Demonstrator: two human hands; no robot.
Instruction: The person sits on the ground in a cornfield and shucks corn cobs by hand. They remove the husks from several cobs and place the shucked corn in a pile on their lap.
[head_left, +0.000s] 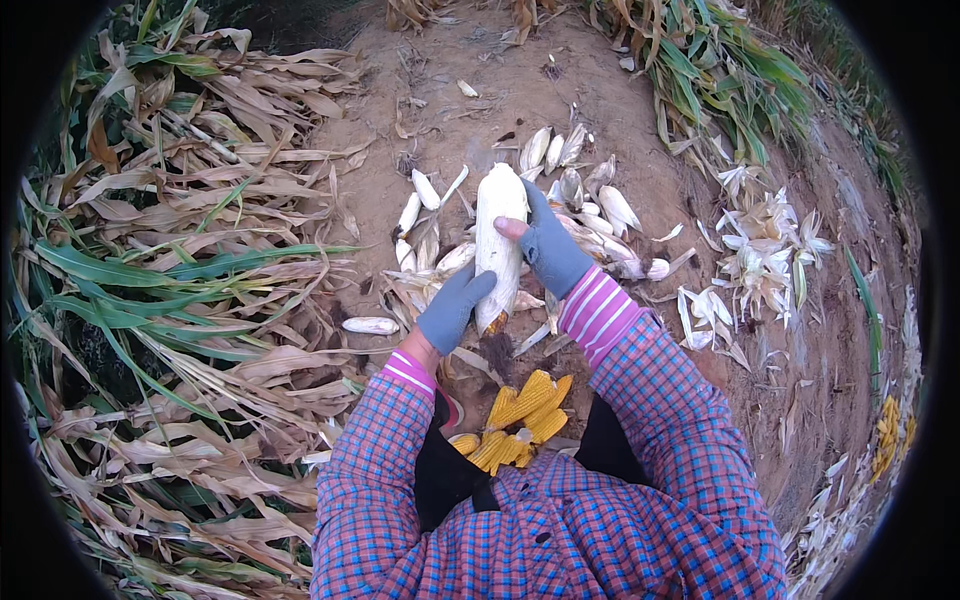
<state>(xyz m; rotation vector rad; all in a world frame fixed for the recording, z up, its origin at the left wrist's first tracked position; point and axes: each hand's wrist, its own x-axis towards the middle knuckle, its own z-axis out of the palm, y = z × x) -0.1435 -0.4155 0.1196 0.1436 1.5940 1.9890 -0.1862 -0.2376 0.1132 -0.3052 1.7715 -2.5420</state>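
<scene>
An ear of corn in its pale husk (500, 232) is held between my two gloved hands, its dark silk hanging toward me. My left hand (454, 306), in a grey glove, grips the lower left side near the silk end. My right hand (551, 241), in a matching glove with a bare thumb tip, holds the upper right side; its thumb lies across the husk. Beyond and around my hands, several unhusked ears (616, 208) lie in a loose pile on the soil. Several husked yellow cobs (529, 409) are heaped close to my body, between my legs.
Dry and green corn stalks (247, 277) cover the ground at left. More leafy stalks (705, 75) lie at the upper right. Stripped husks (761, 247) are scattered on the bare soil at right. Another group of yellow cobs (887, 435) lies at the far right edge.
</scene>
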